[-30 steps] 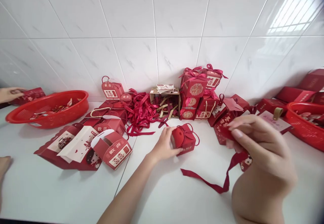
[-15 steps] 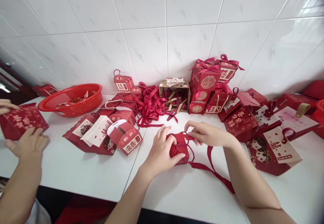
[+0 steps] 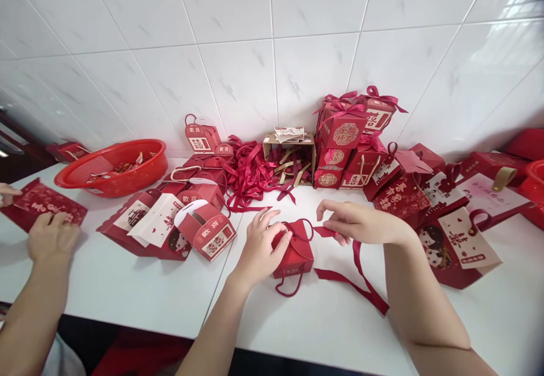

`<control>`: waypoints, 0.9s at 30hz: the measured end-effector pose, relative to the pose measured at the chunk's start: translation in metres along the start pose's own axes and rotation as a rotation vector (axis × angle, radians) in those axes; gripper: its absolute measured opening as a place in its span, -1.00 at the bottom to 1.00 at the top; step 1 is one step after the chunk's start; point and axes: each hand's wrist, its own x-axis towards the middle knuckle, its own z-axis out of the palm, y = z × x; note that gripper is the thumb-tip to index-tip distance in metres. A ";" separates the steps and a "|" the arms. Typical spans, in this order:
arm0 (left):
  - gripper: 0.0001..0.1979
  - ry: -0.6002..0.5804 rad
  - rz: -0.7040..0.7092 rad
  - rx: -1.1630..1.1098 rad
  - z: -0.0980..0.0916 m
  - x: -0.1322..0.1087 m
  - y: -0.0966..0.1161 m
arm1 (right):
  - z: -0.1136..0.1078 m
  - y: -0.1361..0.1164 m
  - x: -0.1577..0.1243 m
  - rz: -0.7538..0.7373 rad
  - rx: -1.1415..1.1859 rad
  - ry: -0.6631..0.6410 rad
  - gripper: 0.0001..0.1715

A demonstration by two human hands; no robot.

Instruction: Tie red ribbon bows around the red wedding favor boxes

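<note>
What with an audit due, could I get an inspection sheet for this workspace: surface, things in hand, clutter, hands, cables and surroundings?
Surface: white tabletop, bearing everything listed below.
Things in hand: small red box; dark red ribbon, partly trailing on the tabletop.
Clutter: ribbon pile at the back; printed boxes on both sides; red basket to the left.
Hands: left hand against the box; right hand pinching the ribbon's end.
Cables: nothing seen.
Surroundings: tiled wall behind; co-worker's hand on a patterned box, far left.

room: front of white counter (image 3: 306, 330) | middle blocked: small red paper box (image 3: 301, 253) | back blocked: tall stack of red paper boxes (image 3: 340, 132), shiny red ribbon heap (image 3: 250, 172)
</note>
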 end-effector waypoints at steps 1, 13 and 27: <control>-0.82 -0.017 -0.001 0.002 0.004 0.004 -0.003 | 0.001 0.000 0.000 -0.002 -0.004 -0.004 -0.89; -0.77 0.095 -0.090 -0.114 0.025 0.007 -0.019 | 0.016 0.000 0.020 0.002 -0.136 -0.024 -0.83; -0.82 0.096 -0.065 -0.184 0.025 0.002 -0.007 | 0.031 0.003 0.040 0.000 -0.174 0.034 -0.91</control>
